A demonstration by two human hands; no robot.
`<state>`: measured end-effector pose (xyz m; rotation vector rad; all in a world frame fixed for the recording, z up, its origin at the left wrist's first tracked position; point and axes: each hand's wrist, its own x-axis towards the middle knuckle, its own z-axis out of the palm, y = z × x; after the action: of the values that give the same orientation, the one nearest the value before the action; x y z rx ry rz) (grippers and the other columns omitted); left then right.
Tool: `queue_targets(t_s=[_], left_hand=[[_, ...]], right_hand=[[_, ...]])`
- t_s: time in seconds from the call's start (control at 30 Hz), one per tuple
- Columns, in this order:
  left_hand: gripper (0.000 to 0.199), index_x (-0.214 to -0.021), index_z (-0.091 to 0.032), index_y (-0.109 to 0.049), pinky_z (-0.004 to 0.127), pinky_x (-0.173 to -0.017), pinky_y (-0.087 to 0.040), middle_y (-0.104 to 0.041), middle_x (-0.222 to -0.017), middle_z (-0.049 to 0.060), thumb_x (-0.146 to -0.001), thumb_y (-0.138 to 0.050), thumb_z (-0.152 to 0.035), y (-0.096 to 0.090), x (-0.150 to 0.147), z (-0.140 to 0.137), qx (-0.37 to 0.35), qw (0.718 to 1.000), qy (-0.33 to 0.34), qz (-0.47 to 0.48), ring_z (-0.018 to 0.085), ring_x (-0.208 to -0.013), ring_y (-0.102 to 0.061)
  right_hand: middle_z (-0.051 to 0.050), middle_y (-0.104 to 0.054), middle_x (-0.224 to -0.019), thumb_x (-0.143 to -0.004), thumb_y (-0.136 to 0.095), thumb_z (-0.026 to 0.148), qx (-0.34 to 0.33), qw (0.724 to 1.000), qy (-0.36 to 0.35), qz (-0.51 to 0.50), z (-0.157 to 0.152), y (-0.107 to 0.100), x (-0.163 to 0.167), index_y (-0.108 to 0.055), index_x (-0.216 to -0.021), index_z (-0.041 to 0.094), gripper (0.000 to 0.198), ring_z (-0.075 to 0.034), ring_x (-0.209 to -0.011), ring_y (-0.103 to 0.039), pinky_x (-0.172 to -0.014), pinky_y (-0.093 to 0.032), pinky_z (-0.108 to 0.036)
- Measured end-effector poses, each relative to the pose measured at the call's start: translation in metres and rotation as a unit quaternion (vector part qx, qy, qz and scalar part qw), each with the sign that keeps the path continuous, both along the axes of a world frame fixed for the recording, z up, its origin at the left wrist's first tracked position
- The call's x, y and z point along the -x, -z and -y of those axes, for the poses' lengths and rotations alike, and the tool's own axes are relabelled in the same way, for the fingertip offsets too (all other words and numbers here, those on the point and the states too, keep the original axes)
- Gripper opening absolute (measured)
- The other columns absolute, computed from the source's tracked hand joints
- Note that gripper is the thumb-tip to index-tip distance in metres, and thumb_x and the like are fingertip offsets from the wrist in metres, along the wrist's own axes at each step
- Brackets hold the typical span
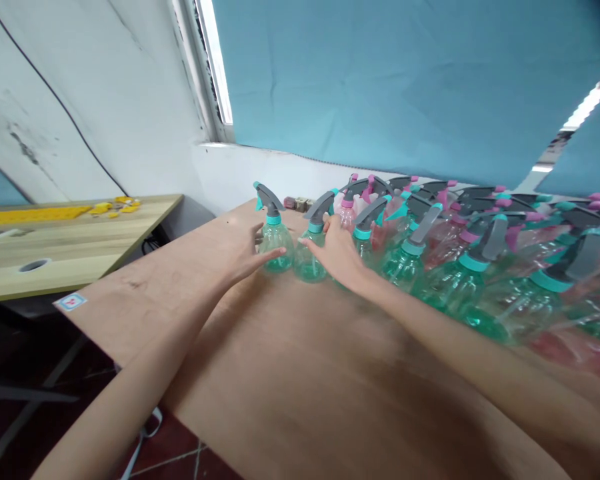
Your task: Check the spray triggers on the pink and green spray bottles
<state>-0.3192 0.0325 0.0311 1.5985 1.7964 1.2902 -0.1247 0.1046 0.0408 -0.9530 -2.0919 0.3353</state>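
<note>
A green see-through spray bottle (279,242) with a grey and teal trigger head stands upright on the brown table. My left hand (250,257) is closed round its left side, thumb across the front and fingertips partly hidden behind. Just right of it stands a second green spray bottle (310,265), also upright. My right hand (337,247) grips this one from the right, thumb on its front and the other fingers mostly hidden behind its neck. Another green spray bottle (364,243) is close behind my right hand.
Several green and pink spray bottles (457,277) crowd the table's right side along the wall. Small blocks (297,203) sit at the back edge. The brown table (280,373) has a sticker (71,302) at its left corner. A separate desk (105,233) holds yellow pieces (115,207).
</note>
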Motion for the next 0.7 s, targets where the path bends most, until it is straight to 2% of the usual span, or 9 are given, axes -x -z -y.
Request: queue_targets(t_s=[0.1,0.17,0.3,0.43,0.5,0.57,0.63,0.7], left_hand=[[0.099,-0.145,-0.013,-0.026,0.052,-0.099,-0.046,-0.048,-0.139,0.023,-0.069,-0.078,-0.049,0.003,0.006,0.006,0.018,0.999,-0.032,-0.023,0.037,-0.131,-0.045],[0.1,-0.145,-0.013,-0.027,0.056,-0.101,-0.042,-0.046,-0.139,0.025,-0.068,-0.077,-0.053,0.004,0.01,0.013,0.025,0.997,-0.055,-0.044,0.039,-0.131,-0.044],[0.087,-0.141,-0.02,-0.033,0.057,-0.102,-0.039,-0.044,-0.142,0.021,-0.072,-0.073,-0.055,0.001,0.007,0.036,0.004,0.993,-0.084,-0.083,0.038,-0.13,-0.044],[0.07,-0.135,-0.021,-0.038,0.054,-0.104,-0.039,-0.039,-0.143,0.017,-0.08,-0.066,-0.053,-0.001,-0.013,0.07,-0.05,0.989,-0.094,-0.106,0.034,-0.132,-0.041],[0.064,-0.134,-0.022,-0.038,0.052,-0.104,-0.04,-0.045,-0.138,0.014,-0.083,-0.062,-0.052,0.004,-0.028,0.086,-0.063,0.99,-0.073,-0.104,0.031,-0.131,-0.044],[0.065,-0.132,-0.022,-0.039,0.053,-0.102,-0.043,-0.053,-0.131,0.013,-0.081,-0.065,-0.052,0.01,-0.046,0.099,-0.043,0.994,-0.013,-0.098,0.031,-0.123,-0.052],[0.071,-0.133,-0.024,-0.039,0.053,-0.101,-0.045,-0.054,-0.134,0.013,-0.076,-0.069,-0.053,0.014,-0.068,0.108,-0.012,0.994,0.057,-0.09,0.032,-0.125,-0.051],[0.08,-0.137,-0.027,-0.037,0.052,-0.101,-0.046,-0.051,-0.139,0.012,-0.071,-0.075,-0.053,0.014,-0.094,0.113,0.019,0.989,0.123,-0.085,0.033,-0.127,-0.051]], right_hand=[[-0.02,-0.063,-0.1,-0.08,-0.067,0.032,0.018,1.0,0.001,0.006,-0.001,-0.004,0.0,-0.044,-0.114,0.009,0.047,-0.034,-0.098,-0.063,-0.08,-0.05,-0.043],[-0.018,-0.062,-0.099,-0.077,-0.069,0.032,0.028,1.0,-0.003,0.011,-0.001,-0.008,-0.001,-0.044,-0.111,0.012,0.047,-0.033,-0.097,-0.063,-0.079,-0.05,-0.043],[-0.013,-0.06,-0.096,-0.075,-0.068,0.031,0.042,0.999,-0.025,0.013,0.007,-0.013,-0.008,-0.043,-0.101,0.019,0.038,-0.03,-0.091,-0.062,-0.072,-0.049,-0.041],[-0.006,-0.056,-0.085,-0.076,-0.066,0.036,0.052,0.997,-0.062,0.009,0.031,-0.012,-0.028,-0.037,-0.088,0.023,0.033,-0.024,-0.075,-0.059,-0.063,-0.045,-0.037],[-0.001,-0.052,-0.077,-0.078,-0.063,0.04,0.058,0.995,-0.083,0.009,0.047,-0.009,-0.046,-0.032,-0.082,0.025,0.035,-0.02,-0.064,-0.053,-0.057,-0.04,-0.034],[0.003,-0.048,-0.072,-0.079,-0.062,0.044,0.064,0.992,-0.11,0.012,0.065,-0.006,-0.069,-0.029,-0.08,0.026,0.037,-0.016,-0.057,-0.046,-0.054,-0.037,-0.031],[0.005,-0.046,-0.071,-0.079,-0.063,0.045,0.072,0.989,-0.128,0.016,0.082,-0.004,-0.094,-0.029,-0.08,0.026,0.04,-0.013,-0.054,-0.041,-0.052,-0.035,-0.029],[0.004,-0.046,-0.075,-0.079,-0.064,0.041,0.092,0.983,-0.159,0.014,0.097,-0.004,-0.119,-0.028,-0.08,0.026,0.039,-0.014,-0.06,-0.043,-0.055,-0.036,-0.029]])
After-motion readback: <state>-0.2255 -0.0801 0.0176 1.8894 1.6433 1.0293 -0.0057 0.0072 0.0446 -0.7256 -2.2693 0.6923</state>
